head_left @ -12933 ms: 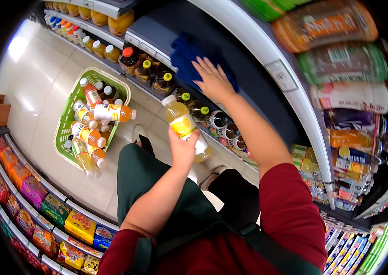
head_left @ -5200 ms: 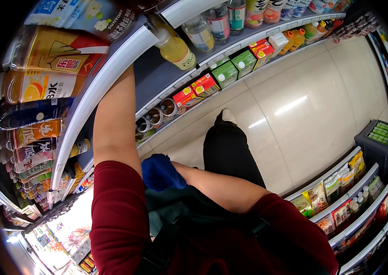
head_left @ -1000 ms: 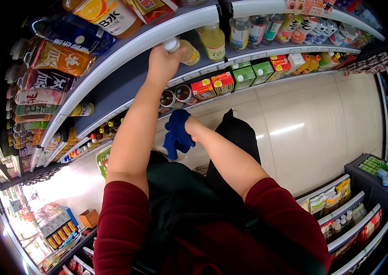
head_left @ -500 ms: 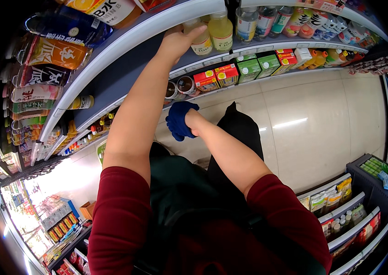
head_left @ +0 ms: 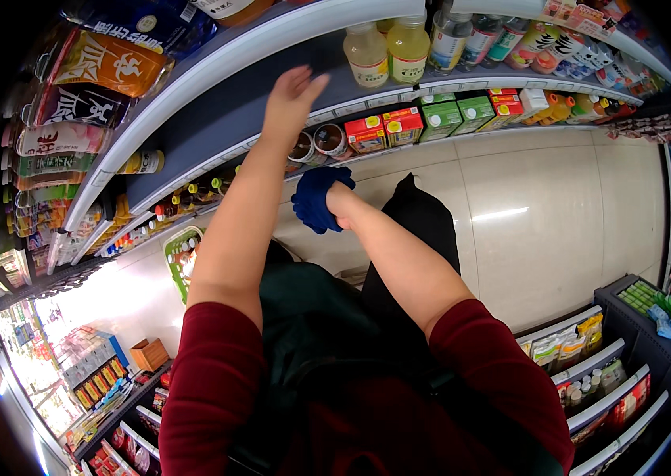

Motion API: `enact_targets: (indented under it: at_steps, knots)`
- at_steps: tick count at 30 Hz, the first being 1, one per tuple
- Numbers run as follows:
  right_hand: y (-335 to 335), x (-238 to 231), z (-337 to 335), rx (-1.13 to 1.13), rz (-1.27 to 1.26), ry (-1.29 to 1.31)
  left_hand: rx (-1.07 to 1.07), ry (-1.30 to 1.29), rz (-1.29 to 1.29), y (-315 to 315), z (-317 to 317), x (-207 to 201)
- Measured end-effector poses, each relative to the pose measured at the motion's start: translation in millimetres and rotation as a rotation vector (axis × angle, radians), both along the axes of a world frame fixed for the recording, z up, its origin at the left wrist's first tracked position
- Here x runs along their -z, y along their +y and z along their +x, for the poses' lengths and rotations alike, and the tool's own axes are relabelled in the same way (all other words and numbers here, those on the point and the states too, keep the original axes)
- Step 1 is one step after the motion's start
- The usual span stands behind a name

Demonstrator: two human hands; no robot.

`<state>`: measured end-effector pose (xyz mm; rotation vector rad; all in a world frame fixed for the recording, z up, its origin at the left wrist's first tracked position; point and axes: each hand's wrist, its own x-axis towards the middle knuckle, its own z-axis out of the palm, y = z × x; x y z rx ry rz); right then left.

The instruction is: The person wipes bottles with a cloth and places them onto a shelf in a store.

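My left hand (head_left: pixel 296 99) is empty, its fingers apart and a little blurred, in front of the bare stretch of the shelf. Just to its right stands a clear bottle of pale yellow drink (head_left: pixel 366 57), not touched by the hand. A deeper yellow bottle (head_left: pixel 408 52) stands close beside it. Lower down, my right hand (head_left: pixel 339 204) is closed on a bunched dark blue cloth (head_left: pixel 315 198). The cloth hides most of its fingers.
The curved shelf (head_left: pixel 216 111) holds more bottles (head_left: pixel 450 44) to the right. Below are red cartons (head_left: pixel 404 127), green cartons (head_left: pixel 440 119) and dark-topped cups (head_left: pixel 329 140). A green basket (head_left: pixel 183 258) with bottles sits on the floor at left. A low display rack (head_left: pixel 597 373) stands lower right.
My left hand has let go of the pale yellow bottle and drawn back down and left from it. The bottle stays upright on the shelf. My right hand still holds the cloth.
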<state>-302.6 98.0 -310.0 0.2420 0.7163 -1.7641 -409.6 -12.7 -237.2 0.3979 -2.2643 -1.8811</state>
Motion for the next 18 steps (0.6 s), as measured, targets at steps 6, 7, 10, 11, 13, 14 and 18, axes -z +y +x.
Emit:
enact_targets:
  at_steps: [6, 7, 10, 11, 13, 14, 18]
  knots:
    - [-7, -8, 14, -0.214, -0.018, 0.087, -0.558, -0.026, 0.036, -143, 107, 46]
    - [-8, -6, 13, -0.271, -0.041, 0.084, -0.657, -0.034, -0.035, -176, 117, 50]
    - [-18, -11, 19, -0.289, -0.03, 0.109, -0.901, -0.017, -0.227, -273, 142, 51]
    - [-23, -15, 22, -0.303, -0.023, 0.1, -0.961, -0.036, -0.259, -300, 147, 44]
    - [-32, -26, 23, -0.331, 0.061, 0.086, -1.041, -0.111, -0.298, -327, 142, 26]
    - [-35, -22, 22, -0.343, 0.071, 0.083, -1.057, -0.166, -0.306, -331, 131, 14]
    - [-44, -4, 27, -0.336, 0.096, 0.054, -0.754, 0.276, -0.205, -414, 125, 5]
